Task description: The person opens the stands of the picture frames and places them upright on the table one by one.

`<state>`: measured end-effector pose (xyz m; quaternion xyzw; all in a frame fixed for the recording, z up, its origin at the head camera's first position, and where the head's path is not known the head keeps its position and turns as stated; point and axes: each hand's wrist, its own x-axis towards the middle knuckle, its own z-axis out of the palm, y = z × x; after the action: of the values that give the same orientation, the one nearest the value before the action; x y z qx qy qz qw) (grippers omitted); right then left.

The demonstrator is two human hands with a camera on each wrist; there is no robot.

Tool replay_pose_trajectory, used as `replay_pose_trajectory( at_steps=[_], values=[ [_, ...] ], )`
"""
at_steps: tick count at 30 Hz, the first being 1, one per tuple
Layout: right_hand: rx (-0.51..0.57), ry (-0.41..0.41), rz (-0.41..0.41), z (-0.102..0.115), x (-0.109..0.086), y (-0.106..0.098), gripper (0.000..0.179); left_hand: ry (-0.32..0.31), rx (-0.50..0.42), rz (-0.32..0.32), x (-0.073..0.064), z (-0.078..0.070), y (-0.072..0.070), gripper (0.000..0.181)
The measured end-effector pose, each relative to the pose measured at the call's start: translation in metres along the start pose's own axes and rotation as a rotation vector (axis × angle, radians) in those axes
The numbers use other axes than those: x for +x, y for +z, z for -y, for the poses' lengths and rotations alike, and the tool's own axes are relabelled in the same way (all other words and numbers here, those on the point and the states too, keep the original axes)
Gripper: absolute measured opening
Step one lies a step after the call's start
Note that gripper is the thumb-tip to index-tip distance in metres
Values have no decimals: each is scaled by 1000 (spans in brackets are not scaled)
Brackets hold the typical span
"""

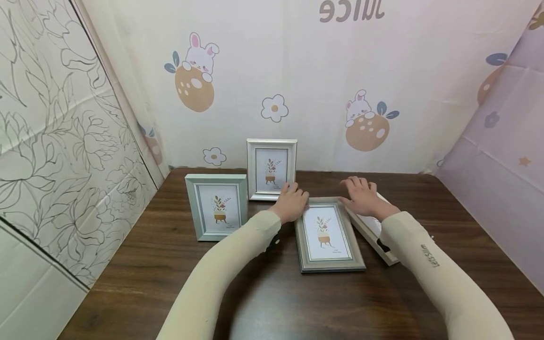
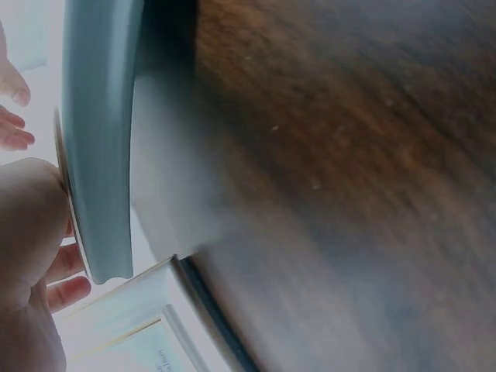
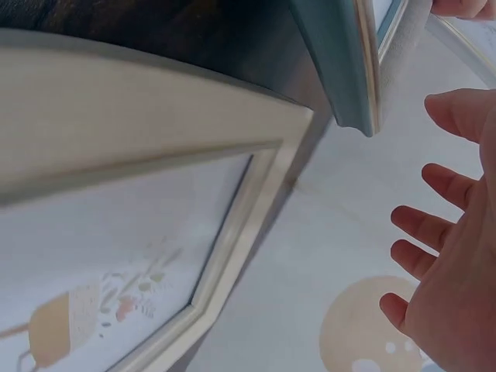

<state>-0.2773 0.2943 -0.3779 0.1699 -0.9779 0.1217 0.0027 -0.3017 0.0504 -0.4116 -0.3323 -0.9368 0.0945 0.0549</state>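
Observation:
A grey picture frame (image 1: 357, 238) with blue-grey side edges (image 2: 97, 139) leans back at the table's middle, its plant picture facing me. At its upper left corner my left hand (image 1: 291, 203) touches it; in the left wrist view its fingers (image 2: 68, 293) show past the frame's edge. My right hand (image 1: 366, 198) hovers near the upper right corner, fingers apart and holding nothing, as the right wrist view shows. Under my right forearm stands a cream picture frame (image 3: 132, 116), partly hidden in the head view.
A pale green picture frame (image 1: 192, 203) stands at the left of the brown wooden table (image 1: 272, 309). Behind it, near the back wall, is a white picture frame (image 1: 251, 170). Sheets with rabbit and flower prints (image 1: 297, 61) cover the back wall; flower line drawings line the left.

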Motion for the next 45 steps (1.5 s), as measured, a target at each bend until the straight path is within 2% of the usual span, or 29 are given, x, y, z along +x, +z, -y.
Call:
replay_pose_trajectory(
  at_steps=[4, 13, 21, 26, 33, 38, 45],
  values=[
    [6, 2, -20, -3, -5, -6, 51, 1, -33, 4, -2, 1, -6, 38],
    [6, 10, -68, -5, -19, -23, 52, 34, -80, -27, -12, 5, -20, 33],
    [12, -3, -114, -3, -28, -31, 52, 62, -90, -42, -14, 9, -27, 29],
    [4, -14, -124, -1, -32, -37, 52, 66, -78, -61, -16, 7, -34, 36],
    [-3, -24, -127, 5, -37, -47, 53, 39, -55, -116, -22, 3, -45, 42],
    [-7, -23, -144, 7, -39, -50, 53, 13, -96, -127, -24, 0, -50, 36],
    [-9, -34, -169, 8, -42, -53, 51, 13, -141, -128, -26, 0, -52, 31]
  ],
)
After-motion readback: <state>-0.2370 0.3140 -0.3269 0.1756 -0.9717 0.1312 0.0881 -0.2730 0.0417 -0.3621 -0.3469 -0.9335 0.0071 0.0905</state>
